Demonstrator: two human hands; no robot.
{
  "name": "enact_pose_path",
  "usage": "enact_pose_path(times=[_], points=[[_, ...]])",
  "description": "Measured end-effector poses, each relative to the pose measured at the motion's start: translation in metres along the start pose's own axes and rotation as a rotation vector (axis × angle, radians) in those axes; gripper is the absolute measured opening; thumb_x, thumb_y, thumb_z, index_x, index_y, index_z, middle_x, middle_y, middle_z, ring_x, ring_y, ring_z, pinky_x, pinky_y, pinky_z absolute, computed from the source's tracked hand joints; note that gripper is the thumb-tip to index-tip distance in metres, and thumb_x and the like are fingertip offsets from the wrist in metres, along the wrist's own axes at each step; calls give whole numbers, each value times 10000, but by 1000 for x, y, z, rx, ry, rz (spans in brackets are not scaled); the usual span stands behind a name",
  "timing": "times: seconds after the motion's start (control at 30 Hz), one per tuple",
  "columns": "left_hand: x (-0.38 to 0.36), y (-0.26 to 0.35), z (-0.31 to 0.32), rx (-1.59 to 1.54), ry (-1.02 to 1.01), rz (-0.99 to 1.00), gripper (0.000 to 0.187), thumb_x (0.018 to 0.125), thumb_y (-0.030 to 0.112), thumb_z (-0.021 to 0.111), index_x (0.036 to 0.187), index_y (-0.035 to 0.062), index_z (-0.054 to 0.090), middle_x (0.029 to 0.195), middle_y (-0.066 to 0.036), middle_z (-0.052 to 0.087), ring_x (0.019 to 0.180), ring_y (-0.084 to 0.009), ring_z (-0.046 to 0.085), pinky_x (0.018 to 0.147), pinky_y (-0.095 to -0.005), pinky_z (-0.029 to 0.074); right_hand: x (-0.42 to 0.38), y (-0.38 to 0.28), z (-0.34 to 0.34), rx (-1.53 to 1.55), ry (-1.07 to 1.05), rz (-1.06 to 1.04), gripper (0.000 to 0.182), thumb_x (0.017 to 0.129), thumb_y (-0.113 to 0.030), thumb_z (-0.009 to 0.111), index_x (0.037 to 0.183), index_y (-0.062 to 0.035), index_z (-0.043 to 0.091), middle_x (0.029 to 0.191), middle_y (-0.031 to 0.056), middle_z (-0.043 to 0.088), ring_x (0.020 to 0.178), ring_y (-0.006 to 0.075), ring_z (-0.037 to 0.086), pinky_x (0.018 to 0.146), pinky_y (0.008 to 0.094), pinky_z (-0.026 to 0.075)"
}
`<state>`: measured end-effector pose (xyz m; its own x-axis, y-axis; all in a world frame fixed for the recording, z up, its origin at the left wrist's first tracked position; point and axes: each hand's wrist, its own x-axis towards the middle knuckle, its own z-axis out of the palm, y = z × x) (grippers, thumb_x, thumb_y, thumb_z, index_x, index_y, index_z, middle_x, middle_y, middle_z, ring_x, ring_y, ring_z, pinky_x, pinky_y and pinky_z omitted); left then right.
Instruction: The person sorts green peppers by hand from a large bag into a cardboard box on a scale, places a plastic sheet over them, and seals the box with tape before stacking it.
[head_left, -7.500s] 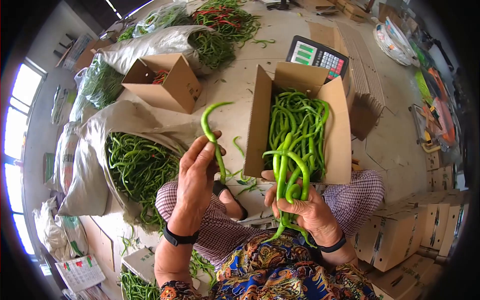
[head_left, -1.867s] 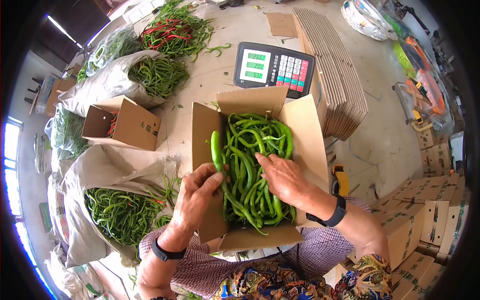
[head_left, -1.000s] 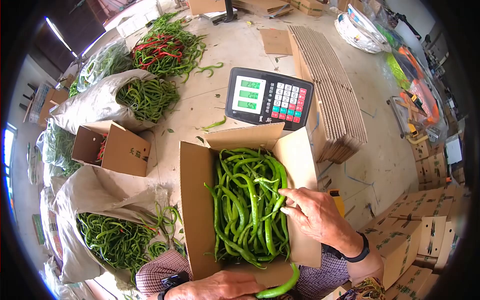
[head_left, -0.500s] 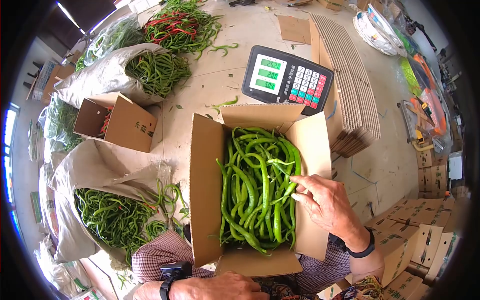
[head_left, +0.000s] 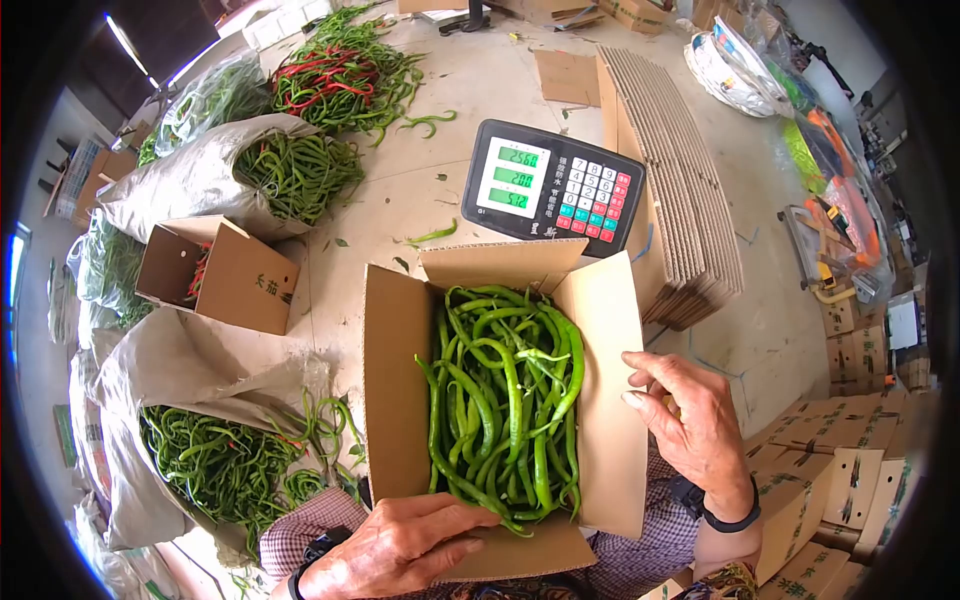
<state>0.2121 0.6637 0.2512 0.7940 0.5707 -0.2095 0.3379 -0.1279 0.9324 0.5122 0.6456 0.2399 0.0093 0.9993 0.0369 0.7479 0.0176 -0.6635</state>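
Observation:
An upright cardboard box (head_left: 398,400) with its flaps spread stands in front of me, filled with long green peppers (head_left: 510,390). My right hand (head_left: 690,425) is at the outer edge of the box's right flap, thumb and forefinger apart with nothing between them. At the near left corner, my left hand (head_left: 405,540) reaches over the near flap, its fingers stretched towards the lowest peppers. Just beyond the box is a digital scale display (head_left: 550,188) with lit green number windows and a keypad.
Left of the box lie open sacks (head_left: 170,375) of green peppers and a small carton (head_left: 245,285) with red peppers. A pile of green and red peppers (head_left: 340,75) is farther back. Flattened cardboard (head_left: 680,180) stands beside the display; packed cartons (head_left: 810,490) are stacked at right.
My right hand has left the peppers and moved to the right flap. My left hand has come up from below onto the near left corner. The display's numbers have risen slightly.

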Motion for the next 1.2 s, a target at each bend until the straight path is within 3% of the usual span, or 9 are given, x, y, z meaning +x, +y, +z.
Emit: enact_pose_path(times=[0.7,0.87,0.97,1.03,1.1,1.13,1.2], points=[[6,-13,5,25,36,-41,254,874,83,680,1119,20,661,935,-144,664,823,-301,660,737,-372,527,0,3,7,-40,-86,-6,292,853,-89,684,1131,-25,624,871,138,662,751,297,663,650,376,522],[7,-15,-3,108,17,17,261,873,60,662,1124,-8,642,921,-178,648,818,-359,656,695,-400,535,0,2,8,-38,-98,-25,294,841,-86,691,1120,-18,628,880,138,662,751,302,660,665,386,521],[14,-15,-7,143,86,52,228,862,67,668,1084,15,670,858,-156,638,746,-332,629,663,-409,496,-1,1,11,-62,-99,-24,286,833,-82,695,1101,-5,631,885,142,660,769,307,654,677,389,519],[27,-17,-12,210,87,68,239,840,43,666,1076,11,652,809,-148,612,701,-342,608,643,-424,484,-1,0,13,-91,-127,-58,292,826,-90,707,1096,2,644,894,136,668,774,297,650,695,376,527],[43,-20,-14,585,106,17,202,818,59,661,1013,19,627,789,-136,587,708,-337,607,636,-433,492,-2,-1,17,-120,-152,-116,307,822,-96,715,1107,-3,651,922,133,673,800,282,648,716,365,533],[54,-28,-12,587,105,15,202,818,59,661,1013,19,627,789,-136,587,708,-337,607,636,-433,492,-2,-2,20,-150,-174,-169,321,818,-102,722,1119,-9,657,951,131,678,825,267,646,737,354,539],[77,-54,-6,873,223,8,158,800,79,644,946,43,596,796,-126,572,762,-328,613,655,-439,512,-2,-8,30,-155,-191,-218,322,800,-96,736,1103,-8,668,986,131,676,877,256,638,781,356,536]])
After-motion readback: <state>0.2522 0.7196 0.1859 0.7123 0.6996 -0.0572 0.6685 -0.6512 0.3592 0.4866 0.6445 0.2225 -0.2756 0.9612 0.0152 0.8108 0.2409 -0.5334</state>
